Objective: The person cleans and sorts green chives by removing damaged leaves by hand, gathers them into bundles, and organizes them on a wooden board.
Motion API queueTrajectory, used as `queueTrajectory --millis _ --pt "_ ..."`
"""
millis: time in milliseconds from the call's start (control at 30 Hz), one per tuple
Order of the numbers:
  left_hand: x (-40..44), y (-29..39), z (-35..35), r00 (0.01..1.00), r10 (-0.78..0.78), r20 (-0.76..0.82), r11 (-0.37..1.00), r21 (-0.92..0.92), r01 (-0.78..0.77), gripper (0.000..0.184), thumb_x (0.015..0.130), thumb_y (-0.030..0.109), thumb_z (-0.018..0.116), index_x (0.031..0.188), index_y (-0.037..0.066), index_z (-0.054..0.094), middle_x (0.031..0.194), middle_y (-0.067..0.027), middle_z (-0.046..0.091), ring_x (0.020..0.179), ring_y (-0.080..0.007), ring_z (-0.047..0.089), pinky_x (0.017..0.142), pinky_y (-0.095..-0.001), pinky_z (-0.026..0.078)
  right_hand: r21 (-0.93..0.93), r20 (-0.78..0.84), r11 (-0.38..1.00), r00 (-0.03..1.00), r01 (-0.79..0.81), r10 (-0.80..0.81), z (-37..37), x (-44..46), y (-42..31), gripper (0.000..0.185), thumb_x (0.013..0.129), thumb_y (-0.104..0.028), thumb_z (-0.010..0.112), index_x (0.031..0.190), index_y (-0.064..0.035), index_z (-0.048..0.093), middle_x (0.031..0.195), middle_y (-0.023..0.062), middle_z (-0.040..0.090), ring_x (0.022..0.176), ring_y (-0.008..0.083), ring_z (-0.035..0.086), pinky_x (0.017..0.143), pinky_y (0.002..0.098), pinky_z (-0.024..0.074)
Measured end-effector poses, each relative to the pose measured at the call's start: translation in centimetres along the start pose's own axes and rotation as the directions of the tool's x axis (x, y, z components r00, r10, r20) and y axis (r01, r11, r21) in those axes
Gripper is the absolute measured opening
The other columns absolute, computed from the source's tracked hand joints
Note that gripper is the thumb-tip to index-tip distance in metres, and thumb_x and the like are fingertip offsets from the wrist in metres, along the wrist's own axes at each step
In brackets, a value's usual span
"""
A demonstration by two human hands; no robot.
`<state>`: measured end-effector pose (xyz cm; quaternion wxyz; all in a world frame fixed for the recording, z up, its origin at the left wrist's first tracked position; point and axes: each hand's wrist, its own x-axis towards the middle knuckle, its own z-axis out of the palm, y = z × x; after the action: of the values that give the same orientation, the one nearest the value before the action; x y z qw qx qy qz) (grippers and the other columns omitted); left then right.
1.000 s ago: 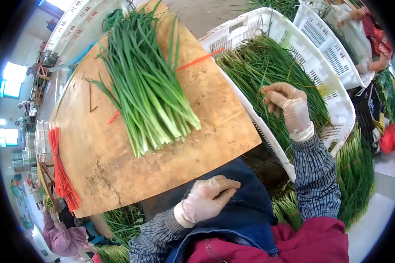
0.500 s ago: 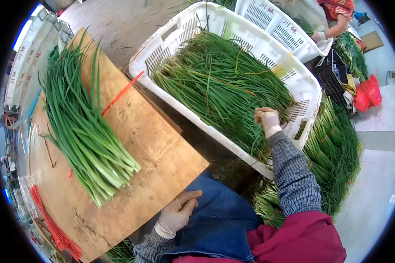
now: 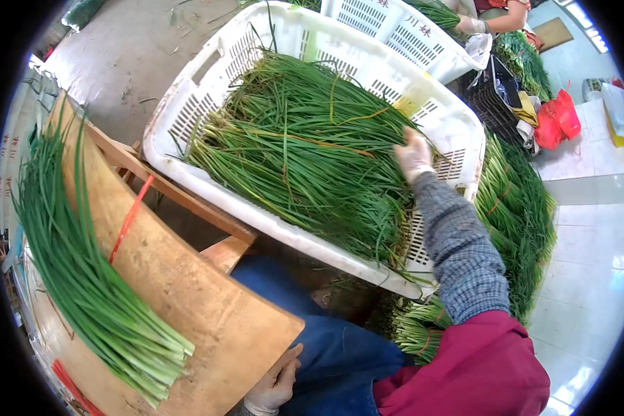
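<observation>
Over the far right end of the loose garlic chives (image 3: 312, 145), inside a white plastic crate (image 3: 312, 246), reaches my right hand (image 3: 414, 155). It wears a pale glove, and its fingers are apart with nothing seen between them. Low by my lap is my gloved left hand (image 3: 276, 385), beside the near edge of the wooden board (image 3: 208, 322). Its fingers are loosely curled in, and I see nothing in them. A bunch of chives (image 3: 111, 298) lies on the board with pale stems toward me. A red tie strip (image 3: 131, 218) sticks out beside it.
More red strips (image 3: 73, 388) lie at the board's lower left. Tied chive bundles (image 3: 509, 208) are piled right of the crate. Behind stand another white crate (image 3: 402, 31), a black basket (image 3: 492, 97) and a red plastic bag (image 3: 558, 119). Another person's gloved hand (image 3: 471, 26) works at the back.
The view has swung, so the board and crate sit farther left. My right hand has gone from a closed pose near the crate's front to spread fingers farther back. My left hand stays low.
</observation>
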<state>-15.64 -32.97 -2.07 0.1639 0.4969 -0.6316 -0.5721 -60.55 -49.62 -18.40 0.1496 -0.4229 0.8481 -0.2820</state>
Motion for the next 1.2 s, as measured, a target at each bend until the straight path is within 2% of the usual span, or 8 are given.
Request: queueTrajectory --millis 33,267,400,533,633,867,1000,1200 --pt "0.3 0.0 0.0 0.997 0.081 -0.012 0.993 0.086 -0.080 0.029 0.083 -0.003 0.051 0.110 0.003 0.060 0.073 -0.0031 0.057 0.055 -0.0073 0.046 0.051 -0.0206 0.040 -0.289 0.022 0.957 1.000 0.016 -0.010 -2.0 0.9 2.4 0.062 0.069 -0.009 0.060 0.127 0.0006 0.041 0.118 0.0253 0.050 0.109 0.0343 0.050 0.093 0.0358 0.0408" --pt "-0.7 -2.0 0.6 0.997 0.081 -0.007 0.986 0.145 -0.079 0.035 0.084 -0.004 0.048 0.116 0.007 0.059 0.076 -0.0021 0.059 0.054 -0.0066 0.048 0.051 -0.0196 0.041 -0.535 0.282 0.844 0.937 -0.027 0.209 -5.4 4.0 8.5 0.101 0.057 -0.016 0.076 0.138 -0.0001 0.018 0.140 0.0215 0.028 0.131 0.0299 0.026 0.107 0.0330 0.0269" --pt "-1.0 -2.1 0.7 0.999 -0.046 0.006 0.987 0.151 0.044 0.035 0.085 -0.002 0.048 0.117 0.008 0.058 0.076 -0.0027 0.061 0.054 -0.0069 0.049 0.050 -0.0197 0.042 -0.504 0.353 0.860 0.890 -0.079 0.288 -3.3 5.6 9.7 0.107 0.053 -0.009 0.079 0.139 0.0008 0.016 0.136 0.0219 0.033 0.128 0.0302 0.031 0.106 0.0311 0.0274" --pt "-1.2 -2.4 1.2 0.999 -0.016 -0.033 0.976 0.218 0.023 0.034 0.086 0.000 0.049 0.117 0.009 0.058 0.076 -0.0031 0.061 0.054 -0.0072 0.050 0.050 -0.0202 0.042 -0.443 0.393 0.894 0.880 -0.075 0.268 -3.1 6.7 9.6 0.109 0.049 -0.005 0.079 0.139 -0.0008 0.018 0.127 0.0197 0.046 0.119 0.0305 0.043 0.101 0.0313 0.0329" --pt "0.2 -0.9 1.4 0.997 0.000 -0.073 0.983 0.183 0.013 0.033 0.086 0.001 0.049 0.117 0.009 0.059 0.076 -0.0033 0.061 0.054 -0.0075 0.049 0.050 -0.0206 0.042 -0.362 0.445 0.924 0.849 -0.118 0.283 -2.5 7.6 10.8 0.098 0.050 -0.006 0.078 0.135 -0.0009 0.030 0.120 0.0191 0.052 0.114 0.0298 0.048 0.098 0.0319 0.0360" --pt "1.7 0.8 1.9 0.990 -0.002 -0.140 0.999 0.047 0.009 0.033 0.085 -0.003 0.047 0.114 0.005 0.059 0.075 -0.0035 0.060 0.055 -0.0077 0.047 0.052 -0.0196 0.040 -0.525 0.437 0.838 0.797 -0.150 0.417 -4.1 7.9 8.1 0.065 0.055 -0.010 0.074 0.115 -0.0002 0.053 0.105 0.0212 0.059 0.101 0.0320 0.056 0.089 0.0329 0.0429" --pt "1.5 0.3 2.1 0.990 0.024 -0.137 0.994 0.108 -0.009 0.033 0.084 -0.005 0.046 0.113 0.003 0.060 0.075 -0.0032 0.060 0.056 -0.0077 0.047 0.052 -0.0196 0.040 -0.445 0.348 0.891 0.934 0.090 0.079 -2.1 7.4 12.0 0.077 0.052 -0.006 0.073 0.124 -0.0008 0.044 0.116 0.0207 0.054 0.108 0.0313 0.051 0.095 0.0309 0.0392" --pt "1.7 0.6 1.7 0.992 0.027 -0.119 0.990 0.139 -0.010 0.035 0.082 -0.007 0.045 0.112 0.002 0.060 0.073 -0.0039 0.059 0.054 -0.0089 0.048 0.050 -0.0208 0.040 -0.320 0.387 0.942 0.893 -0.102 0.229 -1.0 8.4 13.6 0.083 0.049 -0.003 0.073 0.127 -0.0031 0.043 0.113 0.0174 0.057 0.107 0.0283 0.052 0.094 0.0292 0.0384"
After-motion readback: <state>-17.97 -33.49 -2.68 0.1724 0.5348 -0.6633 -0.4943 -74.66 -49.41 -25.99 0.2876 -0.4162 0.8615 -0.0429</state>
